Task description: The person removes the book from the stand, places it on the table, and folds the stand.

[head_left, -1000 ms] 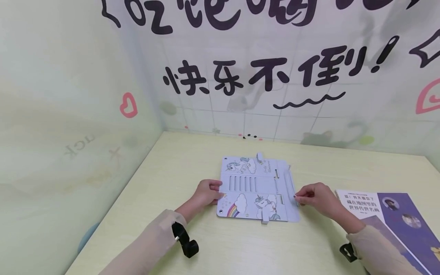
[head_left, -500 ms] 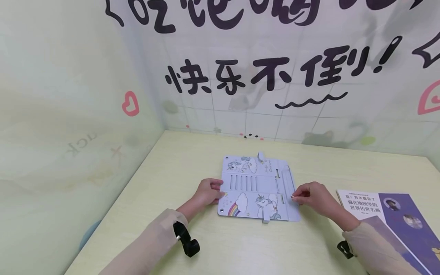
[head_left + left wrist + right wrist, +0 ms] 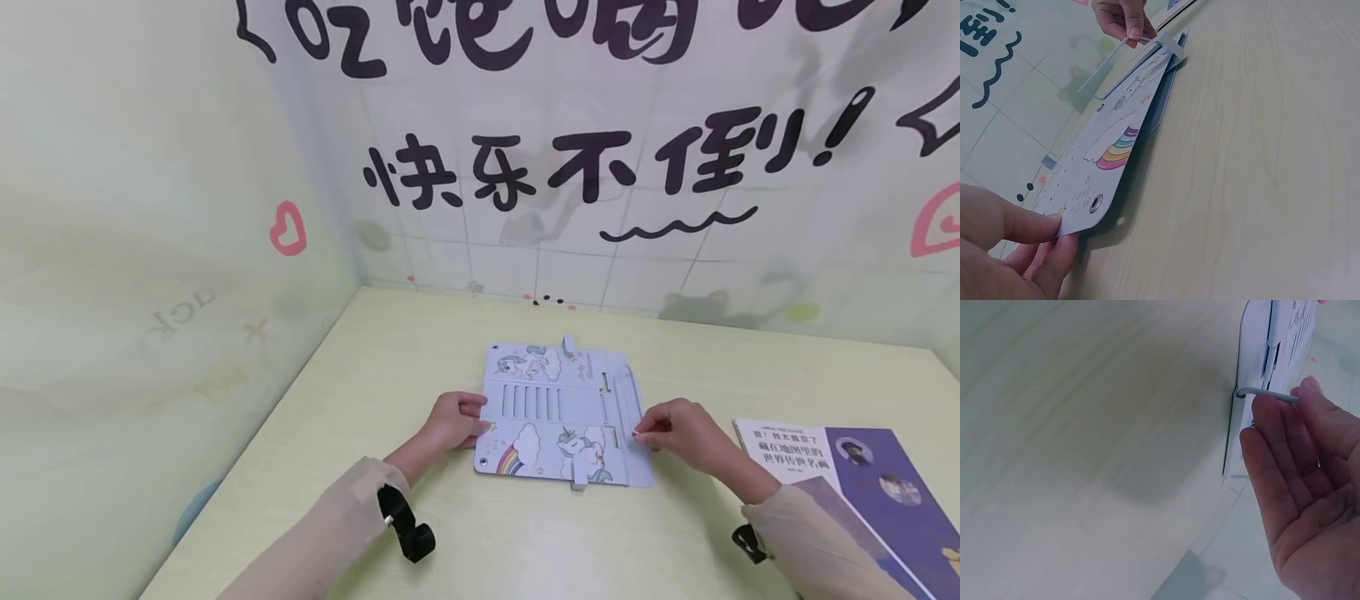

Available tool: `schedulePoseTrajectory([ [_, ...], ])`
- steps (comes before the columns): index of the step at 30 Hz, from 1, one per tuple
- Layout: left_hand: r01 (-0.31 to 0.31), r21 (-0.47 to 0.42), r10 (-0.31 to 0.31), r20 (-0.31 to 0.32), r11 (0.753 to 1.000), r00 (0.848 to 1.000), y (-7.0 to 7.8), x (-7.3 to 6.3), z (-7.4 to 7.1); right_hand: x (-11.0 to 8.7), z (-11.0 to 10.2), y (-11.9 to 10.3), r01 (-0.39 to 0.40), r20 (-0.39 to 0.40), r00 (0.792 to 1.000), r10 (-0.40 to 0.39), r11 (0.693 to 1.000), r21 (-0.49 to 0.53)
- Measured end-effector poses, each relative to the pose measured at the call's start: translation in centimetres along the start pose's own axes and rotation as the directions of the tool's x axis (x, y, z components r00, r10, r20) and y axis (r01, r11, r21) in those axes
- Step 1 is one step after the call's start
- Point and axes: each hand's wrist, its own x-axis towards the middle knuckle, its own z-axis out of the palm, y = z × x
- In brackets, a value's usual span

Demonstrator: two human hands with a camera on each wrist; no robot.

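Note:
A pale lilac folding book stand (image 3: 581,408) printed with unicorns and a rainbow lies spread on the table. My left hand (image 3: 453,419) pinches its left edge between thumb and fingers, near a metal eyelet in the left wrist view. Between thumb and fingertips, my right hand (image 3: 678,425) pinches a thin wire bracket (image 3: 1272,394) at the stand's right end. In the left wrist view the wire stands up at an angle from the panel. A page clip (image 3: 567,344) sticks out at the far edge, another clip (image 3: 578,475) at the near edge.
Beside the right forearm lies a purple and white book (image 3: 873,450), partly covered by the sleeve. The pale wooden table (image 3: 420,333) meets a printed wall sheet (image 3: 450,267) at the back and another at the left.
My right hand has shifted slightly left, tilting the wire bracket over toward the stand's middle. The left hand keeps its pinch on the left edge.

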Motion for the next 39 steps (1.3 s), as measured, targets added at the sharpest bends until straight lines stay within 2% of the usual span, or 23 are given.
schedulePoseTrajectory([
  [7,-0.006,-0.011,0.006,-0.002,1.0,1.0,0.0,-0.2,0.0,0.6,0.5,-0.5,-0.004,0.0,1.0,0.004,0.992,-0.123],
  [11,-0.006,-0.012,0.006,-0.006,1.0,1.0,0.0,-0.3,0.0,0.7,0.5,-0.7,-0.012,0.0,1.0,0.012,0.991,-0.134],
  [18,-0.002,0.004,0.002,-0.011,1.0,1.0,-0.2,-0.1,-0.2,0.8,0.9,-0.7,-0.07,-0.039,0.997,0.066,0.989,-0.129],
  [26,-0.004,-0.014,0.004,0.001,1.0,1.0,-0.3,-0.1,-0.1,1.1,1.7,-0.9,-0.071,-0.052,0.997,0.061,0.97,-0.233],
  [34,0.012,-0.007,-0.012,0.003,1.0,1.0,-0.4,0.1,-0.2,1.4,1.7,-0.6,-0.063,-0.033,0.998,0.057,0.971,-0.232],
  [39,0.028,-0.013,-0.028,0.011,1.0,1.0,-0.3,0.4,-0.5,1.1,1.9,-0.5,-0.067,-0.062,0.997,0.054,0.971,-0.23],
])
